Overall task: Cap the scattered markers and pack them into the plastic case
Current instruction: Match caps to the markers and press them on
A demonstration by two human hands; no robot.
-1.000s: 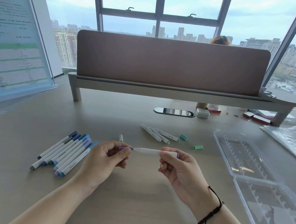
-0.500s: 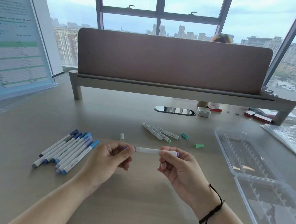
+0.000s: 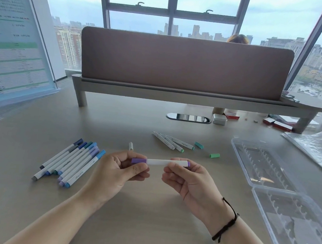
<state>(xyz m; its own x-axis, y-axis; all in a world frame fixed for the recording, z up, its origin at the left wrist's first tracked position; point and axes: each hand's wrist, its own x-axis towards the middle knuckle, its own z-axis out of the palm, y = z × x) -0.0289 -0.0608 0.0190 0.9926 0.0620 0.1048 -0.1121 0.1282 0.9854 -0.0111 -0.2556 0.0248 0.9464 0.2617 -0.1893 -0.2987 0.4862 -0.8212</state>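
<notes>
A small metal tin [image 3: 219, 119] sits under the desk divider [image 3: 186, 63].

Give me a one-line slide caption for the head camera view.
Both hands, left and right, hold a purple-capped marker beside an open plastic case.

You hold a marker [image 3: 166, 162] with a smooth white plastic body and a matt purple cap [image 3: 139, 161]. The case [image 3: 276, 187] beside you is clear, glossy plastic, and the table [image 3: 150, 215] looks like matt pale wood. The divider [image 3: 184, 63] behind seems a soft, felt-like cloth.
</notes>
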